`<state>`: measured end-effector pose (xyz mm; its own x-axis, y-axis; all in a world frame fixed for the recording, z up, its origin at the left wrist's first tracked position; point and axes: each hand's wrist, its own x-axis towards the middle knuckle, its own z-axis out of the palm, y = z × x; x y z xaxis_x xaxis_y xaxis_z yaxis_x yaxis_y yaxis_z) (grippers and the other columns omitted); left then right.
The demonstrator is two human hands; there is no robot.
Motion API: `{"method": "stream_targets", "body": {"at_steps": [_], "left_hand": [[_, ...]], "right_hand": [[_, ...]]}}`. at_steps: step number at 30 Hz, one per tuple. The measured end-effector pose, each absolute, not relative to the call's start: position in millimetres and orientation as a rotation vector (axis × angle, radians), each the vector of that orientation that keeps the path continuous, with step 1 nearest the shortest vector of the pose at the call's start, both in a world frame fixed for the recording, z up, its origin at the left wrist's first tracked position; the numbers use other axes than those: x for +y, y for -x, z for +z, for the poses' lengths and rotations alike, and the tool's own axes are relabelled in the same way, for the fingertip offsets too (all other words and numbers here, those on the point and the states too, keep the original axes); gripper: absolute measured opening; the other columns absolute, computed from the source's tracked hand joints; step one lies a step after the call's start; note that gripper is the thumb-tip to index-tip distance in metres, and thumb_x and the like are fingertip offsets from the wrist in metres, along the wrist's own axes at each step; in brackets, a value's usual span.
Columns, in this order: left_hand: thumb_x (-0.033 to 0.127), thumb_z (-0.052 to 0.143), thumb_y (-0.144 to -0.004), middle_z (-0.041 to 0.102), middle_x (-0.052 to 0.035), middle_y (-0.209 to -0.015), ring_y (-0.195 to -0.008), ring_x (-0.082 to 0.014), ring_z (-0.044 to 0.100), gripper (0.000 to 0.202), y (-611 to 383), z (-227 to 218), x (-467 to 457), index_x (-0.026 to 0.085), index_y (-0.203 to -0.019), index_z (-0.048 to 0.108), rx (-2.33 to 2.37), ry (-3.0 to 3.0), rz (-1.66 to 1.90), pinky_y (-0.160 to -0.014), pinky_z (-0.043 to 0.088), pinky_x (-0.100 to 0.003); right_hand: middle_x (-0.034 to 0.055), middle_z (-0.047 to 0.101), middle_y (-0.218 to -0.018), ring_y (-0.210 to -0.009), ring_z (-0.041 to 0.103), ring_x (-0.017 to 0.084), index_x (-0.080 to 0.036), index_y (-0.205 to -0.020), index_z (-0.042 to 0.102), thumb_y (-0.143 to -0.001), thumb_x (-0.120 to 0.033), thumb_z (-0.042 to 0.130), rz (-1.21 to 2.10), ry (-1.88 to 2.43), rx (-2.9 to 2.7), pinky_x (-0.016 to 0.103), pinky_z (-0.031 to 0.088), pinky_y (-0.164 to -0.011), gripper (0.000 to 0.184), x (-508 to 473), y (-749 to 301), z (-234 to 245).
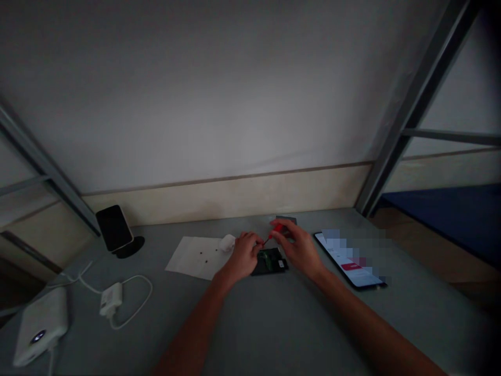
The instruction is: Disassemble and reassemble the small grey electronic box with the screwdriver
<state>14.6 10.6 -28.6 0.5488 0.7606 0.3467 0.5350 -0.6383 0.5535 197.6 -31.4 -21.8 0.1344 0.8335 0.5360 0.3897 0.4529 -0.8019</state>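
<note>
Head camera: the right hand [299, 248] pinches a red screwdriver [276, 230] in a narrow grip, its tip angled down toward a small dark device [277, 263] lying on the grey surface [250, 324] just beneath both grips. The left hand [245, 256] curls over the device's left edge; whether that grip holds anything cannot be told. A white sheet [193, 256] lies left of it, and a lit phone [352, 263] lies right of the right hand.

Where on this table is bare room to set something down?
Free: the tabletop between the arms, and right of the lit phone. Crowded: around the black device, where left hand meets right hand holding the red screwdriver, white paper alongside.
</note>
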Motion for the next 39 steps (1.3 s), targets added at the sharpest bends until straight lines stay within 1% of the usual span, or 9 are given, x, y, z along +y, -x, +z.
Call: {"method": "stream_targets", "body": {"at_steps": [6, 11, 14, 18, 27, 29, 33, 36, 39], "left_hand": [[0.007, 0.045, -0.093, 0.065, -0.0086, -0.097, -0.103, -0.0243, 0.052, 0.020, -3.2, -14.9, 15.2, 0.018, -0.091, 0.062, 1.147, -2.627, 0.801, -0.090, 0.037, -0.037], [0.016, 0.053, -0.092, 0.069, -0.0093, -0.096, -0.102, -0.0242, 0.056, 0.017, 44.3, 12.9, 30.2, 0.018, -0.084, 0.068, 1.351, -2.620, 0.689, -0.095, 0.035, -0.037], [0.016, 0.057, -0.085, 0.073, -0.0062, -0.085, -0.086, -0.0199, 0.064, 0.016, 85.1, 21.8, 34.7, 0.018, -0.080, 0.072, 1.548, -2.404, 0.310, -0.085, 0.041, -0.030], [0.019, 0.062, -0.077, 0.076, -0.0049, -0.082, -0.079, -0.0191, 0.068, 0.014, 120.3, 23.1, 34.6, 0.017, -0.076, 0.076, 1.603, -2.207, 0.023, -0.072, 0.044, -0.025], [0.018, 0.063, -0.071, 0.077, -0.0025, -0.079, -0.077, -0.0187, 0.069, 0.014, 115.9, 16.0, 35.8, 0.019, -0.074, 0.077, 1.579, -2.208, 0.037, -0.066, 0.045, -0.024], [0.016, 0.063, -0.069, 0.076, -0.0030, -0.078, -0.076, -0.0188, 0.069, 0.015, 113.8, 13.9, 35.5, 0.018, -0.073, 0.077, 1.559, -2.208, 0.027, -0.065, 0.045, -0.024], [0.014, 0.062, -0.067, 0.074, -0.0017, -0.076, -0.075, -0.0175, 0.068, 0.015, 112.1, 14.7, 34.0, 0.018, -0.072, 0.075, 1.580, -2.167, -0.004, -0.064, 0.044, -0.022], [0.018, 0.067, -0.065, 0.069, 0.0009, -0.074, -0.072, -0.0162, 0.064, 0.014, 109.4, 20.5, 32.3, 0.019, -0.077, 0.074, 1.583, -2.178, 0.019, -0.061, 0.041, -0.021], [0.025, 0.072, -0.067, 0.063, 0.0019, -0.077, -0.070, -0.0148, 0.059, 0.021, 99.2, 28.2, 26.7, 0.020, -0.088, 0.072, 1.463, -2.237, 0.080, -0.062, 0.040, -0.021]], "right_hand": [[0.0052, 0.068, -0.093, -0.085, 0.066, 0.020, -0.022, -0.118, 0.058, -0.097, -0.042, 0.052, 0.462, 1.065, -1.231, 0.035, 0.054, -0.082, 0.030, -22.5, -210.2, -23.7], [0.0030, 0.061, -0.083, -0.078, 0.062, 0.020, -0.020, -0.109, 0.061, -0.096, -0.024, 0.035, 0.296, 1.235, -1.287, 0.036, 0.052, -0.081, 0.030, -10.4, -240.9, -32.9], [0.0086, 0.065, -0.100, -0.090, 0.064, 0.022, -0.019, -0.104, 0.067, -0.089, -0.016, 0.038, 0.197, 1.434, -1.571, 0.037, 0.049, -0.090, 0.032, -7.7, -251.4, -41.9], [0.0090, 0.062, -0.123, -0.103, 0.064, 0.023, -0.021, -0.118, 0.068, -0.073, -0.004, 0.050, 0.150, 1.638, -1.877, 0.035, 0.046, -0.098, 0.051, -9.5, -252.9, -48.0], [0.0105, 0.064, -0.114, -0.083, 0.067, 0.023, -0.025, -0.126, 0.067, -0.083, -0.022, 0.055, 0.075, 1.801, -1.989, 0.035, 0.049, -0.081, 0.044, -18.4, -254.3, -35.7], [0.0091, 0.066, -0.110, -0.080, 0.066, 0.021, -0.026, -0.126, 0.067, -0.082, -0.019, 0.055, 0.126, 1.753, -2.002, 0.033, 0.050, -0.080, 0.045, -20.6, -253.9, -32.7], [0.0062, 0.062, -0.132, -0.105, 0.066, 0.023, -0.028, -0.126, 0.067, -0.064, -0.001, 0.053, 0.258, 1.535, -2.124, 0.034, 0.048, -0.096, 0.069, -24.1, -253.7, -27.9], [0.0030, 0.049, -0.151, -0.132, 0.053, 0.027, -0.031, -0.133, 0.062, -0.056, 0.002, 0.051, 0.312, 1.425, -2.242, 0.041, 0.038, -0.112, 0.084, -24.2, -254.9, -29.1], [0.0034, 0.049, -0.152, -0.139, 0.045, 0.028, -0.032, -0.139, 0.057, -0.055, 0.001, 0.052, 0.325, 1.447, -2.289, 0.049, 0.032, -0.117, 0.090, -22.5, -256.1, -34.1]]}}
